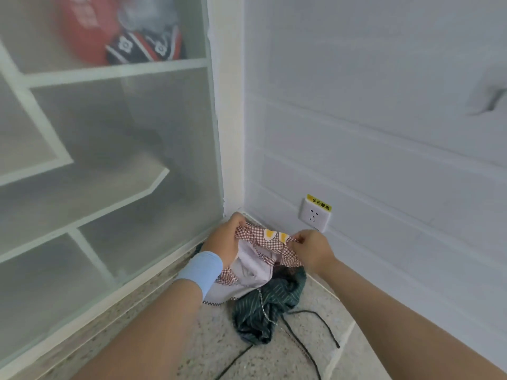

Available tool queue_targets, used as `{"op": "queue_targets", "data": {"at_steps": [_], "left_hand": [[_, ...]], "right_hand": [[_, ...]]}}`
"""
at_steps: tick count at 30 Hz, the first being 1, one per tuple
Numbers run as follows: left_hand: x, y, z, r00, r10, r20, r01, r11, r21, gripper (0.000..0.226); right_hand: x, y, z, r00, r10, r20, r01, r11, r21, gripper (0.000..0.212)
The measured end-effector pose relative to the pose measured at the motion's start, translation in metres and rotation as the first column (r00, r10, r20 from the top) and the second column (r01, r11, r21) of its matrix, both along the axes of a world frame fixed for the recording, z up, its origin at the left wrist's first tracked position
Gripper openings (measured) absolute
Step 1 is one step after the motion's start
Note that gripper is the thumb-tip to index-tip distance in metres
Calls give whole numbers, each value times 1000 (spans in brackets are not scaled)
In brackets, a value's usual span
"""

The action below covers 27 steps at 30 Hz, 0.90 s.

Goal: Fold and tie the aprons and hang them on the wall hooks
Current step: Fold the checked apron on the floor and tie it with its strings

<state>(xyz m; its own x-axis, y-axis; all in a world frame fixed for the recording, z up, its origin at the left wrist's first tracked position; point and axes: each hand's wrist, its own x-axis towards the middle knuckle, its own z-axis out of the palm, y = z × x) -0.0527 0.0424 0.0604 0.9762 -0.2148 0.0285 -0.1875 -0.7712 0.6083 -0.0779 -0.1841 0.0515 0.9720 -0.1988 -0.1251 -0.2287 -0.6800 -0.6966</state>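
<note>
green apron heaped below checked apron; wall socket just behind

1. The frosted cabinet glass blurs a red thing and a dark patterned thing.
2. The checked apron covers part of the green apron.
3. A dark cord runs off the bottom edge.

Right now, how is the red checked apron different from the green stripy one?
The red checked apron has squares and a white part; the green apron has thin stripes. The left hand and right hand grip the checked one; the green one lies crumpled on the floor. Both are cloth.
</note>
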Motion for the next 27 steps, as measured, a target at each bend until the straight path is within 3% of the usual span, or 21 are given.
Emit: {"op": "queue_targets", "data": {"at_steps": [3, 7, 11, 14, 16, 18, 21, 23, 25, 27], "left_hand": [[-17, 7, 37, 999, 33, -40, -33, 999, 3, 45], [-41, 13, 95, 986, -52, -161, 52, 999, -5, 33], [-70, 28, 156, 984, -23, -177, 2, 993, -120, 23], [-90, 43, 178, 991, -6, -135, -17, 985, -171, 28], [-103, 50, 184, 995, -32, -94, 27, 998, -56, 32], [-114, 53, 191, 1000, -22, 10, 22, 1000, 16, 34], [-130, 65, 218, 992, -9, 126, 7, 1000, 15, 30], [-140, 79, 242, 987, -157, -43, 161, 980, 116, 20], [-157, 92, 267, 893, -290, -344, 344, 933, 104, 15], [-165, 106, 281, 802, -377, -463, 416, 909, -19, 18]], "right_hand": [[-23, -1, 32, 993, -107, 45, 98, 980, 171, 38], [-51, 5, 91, 976, -195, 95, 137, 893, 429, 46], [-88, 5, 142, 997, 69, 41, -79, 913, 400, 14], [-108, -1, 158, 980, 201, 0, -198, 967, 158, 29], [-118, -2, 164, 984, 127, 127, -143, 982, 123, 14], [-130, 0, 174, 965, -28, 261, -40, 967, 253, 8], [-152, 2, 197, 925, -119, 361, 17, 962, 274, 20], [-174, -1, 221, 991, 55, 119, -94, 931, 353, 34], [-197, -9, 245, 916, 371, -155, -258, 838, 481, 40], [-213, -16, 261, 862, 478, -168, -326, 777, 539, 40]]}}
